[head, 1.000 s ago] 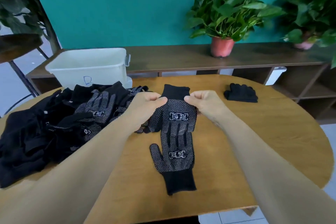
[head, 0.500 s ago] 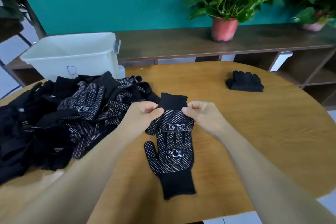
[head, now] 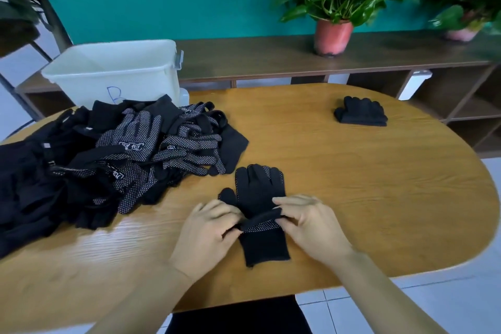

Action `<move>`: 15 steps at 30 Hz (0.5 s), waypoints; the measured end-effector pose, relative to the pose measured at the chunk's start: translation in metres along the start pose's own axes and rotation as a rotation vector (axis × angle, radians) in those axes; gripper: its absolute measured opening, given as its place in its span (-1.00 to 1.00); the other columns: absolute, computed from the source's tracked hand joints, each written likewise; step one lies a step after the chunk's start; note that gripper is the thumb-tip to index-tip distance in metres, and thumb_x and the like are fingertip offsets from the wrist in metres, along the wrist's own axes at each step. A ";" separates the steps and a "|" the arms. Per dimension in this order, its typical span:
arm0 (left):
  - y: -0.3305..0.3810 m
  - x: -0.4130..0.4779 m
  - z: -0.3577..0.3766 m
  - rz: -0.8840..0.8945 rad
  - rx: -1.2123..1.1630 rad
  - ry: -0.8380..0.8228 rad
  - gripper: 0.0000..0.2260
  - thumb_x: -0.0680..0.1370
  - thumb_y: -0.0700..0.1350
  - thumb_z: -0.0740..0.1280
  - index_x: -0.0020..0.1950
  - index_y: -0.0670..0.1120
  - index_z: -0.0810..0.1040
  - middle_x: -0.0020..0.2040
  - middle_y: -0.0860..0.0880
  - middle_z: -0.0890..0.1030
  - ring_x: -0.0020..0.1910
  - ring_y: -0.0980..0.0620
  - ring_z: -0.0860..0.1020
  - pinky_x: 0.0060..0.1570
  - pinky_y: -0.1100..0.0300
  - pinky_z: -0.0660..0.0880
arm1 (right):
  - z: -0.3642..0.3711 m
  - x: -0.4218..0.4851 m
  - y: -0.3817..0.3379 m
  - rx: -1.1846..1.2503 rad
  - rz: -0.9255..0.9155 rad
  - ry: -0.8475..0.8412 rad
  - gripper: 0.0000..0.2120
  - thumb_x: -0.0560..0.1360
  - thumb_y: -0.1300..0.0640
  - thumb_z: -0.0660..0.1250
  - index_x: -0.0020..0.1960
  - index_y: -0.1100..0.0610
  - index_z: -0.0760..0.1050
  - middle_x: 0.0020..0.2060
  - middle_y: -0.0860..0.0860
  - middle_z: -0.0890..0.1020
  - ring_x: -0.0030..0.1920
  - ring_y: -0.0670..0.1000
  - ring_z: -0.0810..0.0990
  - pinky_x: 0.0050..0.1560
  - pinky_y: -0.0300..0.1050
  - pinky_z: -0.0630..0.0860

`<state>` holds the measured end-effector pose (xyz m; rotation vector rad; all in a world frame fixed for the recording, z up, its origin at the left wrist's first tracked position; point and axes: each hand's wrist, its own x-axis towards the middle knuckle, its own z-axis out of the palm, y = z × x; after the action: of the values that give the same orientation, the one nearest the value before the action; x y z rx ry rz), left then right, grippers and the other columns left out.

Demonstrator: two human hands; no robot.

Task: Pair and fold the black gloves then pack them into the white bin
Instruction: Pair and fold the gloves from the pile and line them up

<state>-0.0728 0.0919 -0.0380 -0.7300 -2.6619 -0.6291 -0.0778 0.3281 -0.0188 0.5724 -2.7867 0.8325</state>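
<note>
Black gloves (head: 257, 190) between the fingers (head: 286, 201)

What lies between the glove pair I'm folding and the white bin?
The heap of loose black gloves lies on the table between the glove pair and the white bin, hiding the foot of its near wall. The bin's top is open, so carrying the pair over the heap should work.

The glove pile (head: 81, 165) runs past the picture's left edge.
</note>
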 end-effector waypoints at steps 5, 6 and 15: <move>0.003 0.001 -0.004 0.018 0.006 -0.028 -0.78 0.44 0.00 0.24 -0.07 0.07 0.68 -0.03 0.24 0.64 0.00 0.24 0.46 -0.06 0.24 0.26 | -0.002 -0.002 -0.006 -0.004 0.010 0.000 -0.78 0.42 0.20 0.47 0.04 -0.01 0.70 0.12 -0.10 0.68 0.18 -0.07 0.60 0.25 0.00 0.48; 0.003 0.003 -0.005 -0.006 -0.012 -0.017 -0.78 0.44 0.00 0.25 -0.06 0.09 0.68 -0.04 0.26 0.64 -0.01 0.27 0.45 -0.05 0.22 0.28 | -0.004 -0.001 -0.008 0.043 0.040 0.003 -0.79 0.45 0.19 0.46 0.05 -0.02 0.70 0.12 -0.13 0.67 0.18 -0.11 0.58 0.25 -0.08 0.45; 0.009 0.119 -0.081 -0.437 -0.616 0.097 -0.72 0.57 0.02 0.37 -0.13 -0.20 0.63 -0.14 -0.23 0.63 -0.25 0.05 0.50 -0.18 0.21 0.40 | -0.069 0.109 -0.037 0.535 0.258 0.099 -0.67 0.56 0.16 0.36 -0.32 0.29 0.45 -0.45 0.03 0.37 -0.46 -0.10 0.24 -0.38 -0.22 0.23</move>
<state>-0.1512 0.1073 0.0819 -0.2253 -2.5465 -1.5945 -0.1583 0.3043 0.0867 0.2268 -2.5700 1.6338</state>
